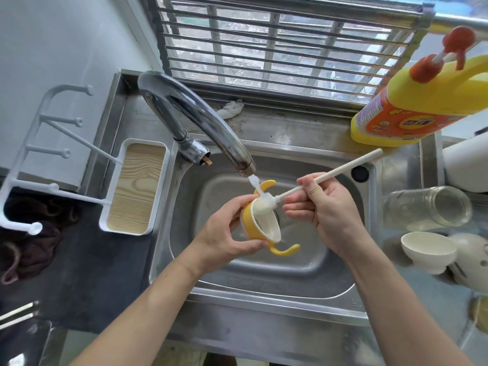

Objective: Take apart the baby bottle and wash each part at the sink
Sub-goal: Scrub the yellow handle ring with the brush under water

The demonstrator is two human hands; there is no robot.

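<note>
Over the steel sink (pixel 264 283), my left hand (pixel 224 233) grips the yellow bottle collar (pixel 254 223), a ring with two curved handles and a cream inner rim. My right hand (pixel 322 210) pinches the long cream handle of a bottle brush (pixel 332 175). The white bristle head (pixel 265 204) is pushed into the collar's opening. Water runs from the chrome faucet (pixel 200 120) onto the bristles. The clear bottle body (pixel 427 207) lies on its side on the counter at the right.
A yellow detergent bottle (pixel 412 107) with an orange pump stands at the sink's back right corner. A cream bowl-shaped part (pixel 427 249) and a white rounded cap (pixel 472 260) sit on the right counter. A white drying rack with a wood-look tray (pixel 137 186) stands left of the sink.
</note>
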